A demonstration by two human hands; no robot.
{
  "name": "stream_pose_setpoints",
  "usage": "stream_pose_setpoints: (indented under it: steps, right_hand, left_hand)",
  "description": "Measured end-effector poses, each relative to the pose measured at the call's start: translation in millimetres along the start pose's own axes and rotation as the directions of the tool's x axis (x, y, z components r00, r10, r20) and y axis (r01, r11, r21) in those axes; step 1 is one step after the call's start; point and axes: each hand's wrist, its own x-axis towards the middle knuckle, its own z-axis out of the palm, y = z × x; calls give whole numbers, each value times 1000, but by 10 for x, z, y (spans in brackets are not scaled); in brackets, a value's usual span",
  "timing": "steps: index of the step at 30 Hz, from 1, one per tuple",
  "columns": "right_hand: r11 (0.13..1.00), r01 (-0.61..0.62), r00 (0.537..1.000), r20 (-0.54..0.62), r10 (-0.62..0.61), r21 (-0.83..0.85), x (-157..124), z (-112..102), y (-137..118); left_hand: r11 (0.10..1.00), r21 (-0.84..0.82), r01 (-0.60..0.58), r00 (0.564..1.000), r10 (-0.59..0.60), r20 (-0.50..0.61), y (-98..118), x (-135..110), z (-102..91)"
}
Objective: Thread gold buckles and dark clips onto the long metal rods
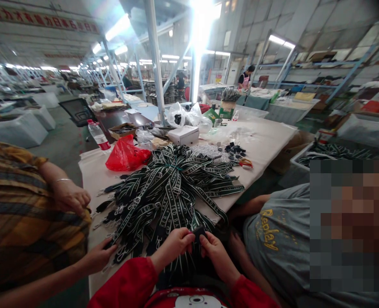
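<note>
A big heap of dark green straps (pixel 173 184) with white lettering covers the near half of the white table (pixel 266 141). My left hand (pixel 173 246) and my right hand (pixel 216 252), both in red sleeves, are closed in a pinch on the end of one dark strap piece (pixel 198 233) at the table's near edge. The two hands almost touch each other.
A person in a plaid shirt (pixel 22 214) at the left has both hands on the straps. Another person in a grey shirt (pixel 273 231) sits at the right. A red plastic bag (pixel 125 156), a water bottle (pixel 97 134), a white box (pixel 183 134) and scissors (pixel 245 162) lie further back.
</note>
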Motion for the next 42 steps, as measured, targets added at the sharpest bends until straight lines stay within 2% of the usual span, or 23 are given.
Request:
stream_pose_setpoints:
  steps: [12,21,24,29,34,36,38,40,42]
  right_hand:
    - [1000,-22,1000,14,22,21,29,-5,54]
    - [990,-56,998,1,57,129,37,-34,100]
    - [983,-71,997,-15,74,169,21,-21,98]
    - [971,-92,993,-57,107,221,7,-12,126]
    - [962,-63,985,-140,103,265,30,-97,121]
    - [961,-49,984,-154,93,271,37,-117,105]
    - [965,-49,988,-132,86,259,33,-96,89]
    - [972,-56,993,-85,78,230,18,-35,78]
    - [980,-62,997,-38,70,187,0,41,73]
  left_hand:
    - [999,40,11,1000,-11,3,-59,-11,37]
    - [999,11,37,999,-37,1,-22,-38,84]
    - [998,5,61,997,-61,42,-12,-36,91]
    - [996,6,90,992,-90,93,1,-107,37]
    - [992,-10,128,987,-126,97,-129,-257,-87]
    - [988,-55,141,989,-138,60,-197,-281,-122]
    - [981,-138,137,990,-141,-26,-237,-255,-106]
    - [962,-246,120,983,-149,-104,-241,-185,-38]
    - [928,-355,111,980,-162,-117,-219,-93,50]
